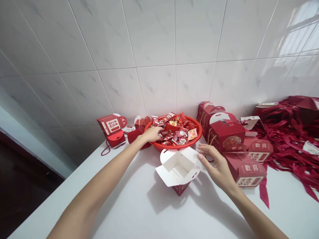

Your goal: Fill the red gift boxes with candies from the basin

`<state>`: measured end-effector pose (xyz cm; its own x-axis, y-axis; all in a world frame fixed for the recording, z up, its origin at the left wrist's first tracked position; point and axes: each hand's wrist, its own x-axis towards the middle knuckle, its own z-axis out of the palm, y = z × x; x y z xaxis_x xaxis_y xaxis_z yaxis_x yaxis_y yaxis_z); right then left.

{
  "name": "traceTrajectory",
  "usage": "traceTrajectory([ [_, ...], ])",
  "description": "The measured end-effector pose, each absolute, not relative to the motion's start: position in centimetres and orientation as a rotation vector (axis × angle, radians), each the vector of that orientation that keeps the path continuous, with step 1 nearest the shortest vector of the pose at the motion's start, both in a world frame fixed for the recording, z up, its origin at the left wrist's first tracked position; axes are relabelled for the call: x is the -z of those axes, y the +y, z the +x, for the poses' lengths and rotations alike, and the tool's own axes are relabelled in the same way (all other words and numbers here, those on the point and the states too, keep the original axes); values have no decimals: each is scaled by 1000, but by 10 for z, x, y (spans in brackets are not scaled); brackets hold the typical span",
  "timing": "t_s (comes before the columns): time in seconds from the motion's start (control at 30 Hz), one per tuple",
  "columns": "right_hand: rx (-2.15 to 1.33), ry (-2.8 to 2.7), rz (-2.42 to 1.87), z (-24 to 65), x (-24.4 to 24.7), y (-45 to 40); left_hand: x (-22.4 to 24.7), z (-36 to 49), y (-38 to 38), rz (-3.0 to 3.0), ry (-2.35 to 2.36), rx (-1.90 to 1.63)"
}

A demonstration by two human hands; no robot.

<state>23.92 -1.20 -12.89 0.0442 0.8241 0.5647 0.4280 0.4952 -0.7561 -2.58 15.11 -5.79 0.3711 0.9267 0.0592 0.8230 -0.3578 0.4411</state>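
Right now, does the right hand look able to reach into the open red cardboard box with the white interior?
Probably yes: the right hand is just beside the open red cardboard box, its flaps are spread outward, and nothing covers its opening.

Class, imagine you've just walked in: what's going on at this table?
A person has their left hand in a red basin of small wrapped packets. Their right hand is beside an open box in front of the basin; whether its fingers touch the flap is unclear. Red boxes stand to the right, near a heap of dark red ribbons.
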Motion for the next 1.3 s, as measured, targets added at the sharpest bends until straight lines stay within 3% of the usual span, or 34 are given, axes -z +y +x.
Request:
traceTrajectory([
  [0.37, -380, -1561, -1111, 239, 128, -13, 70, -26, 156, 1740, 1243, -1020],
  [0.63, -547, -1389, -1121, 238, 131, -12, 61, 6, 134, 1484, 1030, -1099],
  [0.83, -833, -1203, -976, 234, 123, -13, 47, 64, 93, 1816, 522, -887],
  [0.97, -920, -1198, -928, 234, 122, -13, 45, 82, 78, 1966, 450, -723],
  [1.13, -910, -1108, -954, 236, 121, -13, 27, 43, 92, 2326, 813, -646],
  [1.3, -958, -1058, -969, 235, 123, -12, 23, -5, 118, 2414, 1395, 80],
])
